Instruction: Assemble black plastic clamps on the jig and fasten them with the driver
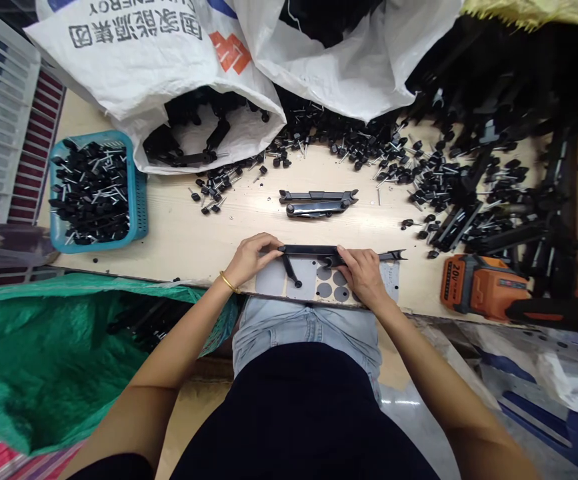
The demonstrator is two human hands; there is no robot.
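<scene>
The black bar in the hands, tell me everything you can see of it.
The black bar is long, slim and dark, plastic or metal by its look. It lies level, crosswise, at the table's near edge. The left hand pinches its left end, and the right hand covers its middle. A forked tip juts out on the right. A short arm with a round end hangs from it.

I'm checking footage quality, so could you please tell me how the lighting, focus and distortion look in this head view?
Head view: even, soft light on the table; strong wide-angle bending at the edges; both hands, left hand and right hand, and the black bar look sharp; the dark parts pile loses detail in shadow.
</scene>
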